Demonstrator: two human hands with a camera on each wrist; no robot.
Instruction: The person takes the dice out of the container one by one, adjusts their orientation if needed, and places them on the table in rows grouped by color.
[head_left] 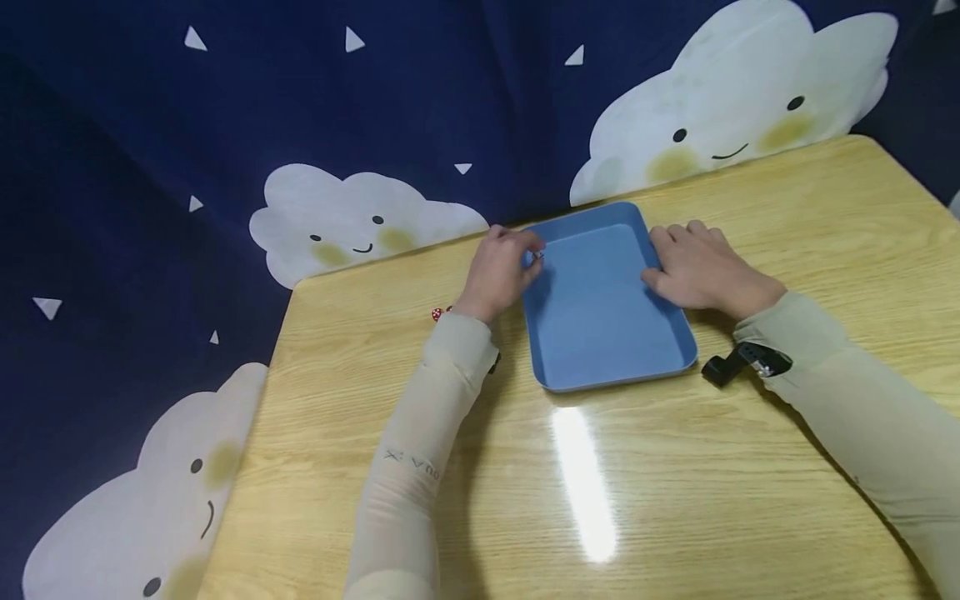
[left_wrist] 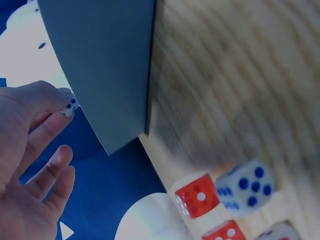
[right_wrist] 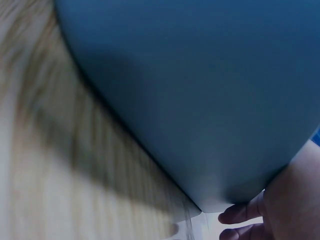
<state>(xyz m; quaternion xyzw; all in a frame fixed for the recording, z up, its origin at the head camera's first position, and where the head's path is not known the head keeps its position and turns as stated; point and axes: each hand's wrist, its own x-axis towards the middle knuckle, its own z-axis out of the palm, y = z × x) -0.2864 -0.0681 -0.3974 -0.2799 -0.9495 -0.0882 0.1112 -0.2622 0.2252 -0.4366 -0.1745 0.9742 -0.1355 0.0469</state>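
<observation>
My left hand pinches a small white die with blue dots between thumb and fingertip. It is over the far left corner of a shallow blue tray; its other fingers are spread loosely in the left wrist view. On the tray's right side, my right hand holds the rim, thumb at the edge and fingers against the outer wall. The tray lies on the wooden table, and its visible floor is bare.
Left of the tray, partly behind my left wrist, several dice lie on the table. Among them are a red die with white dots and a white die with blue dots. A dark blue curtain with clouds hangs behind.
</observation>
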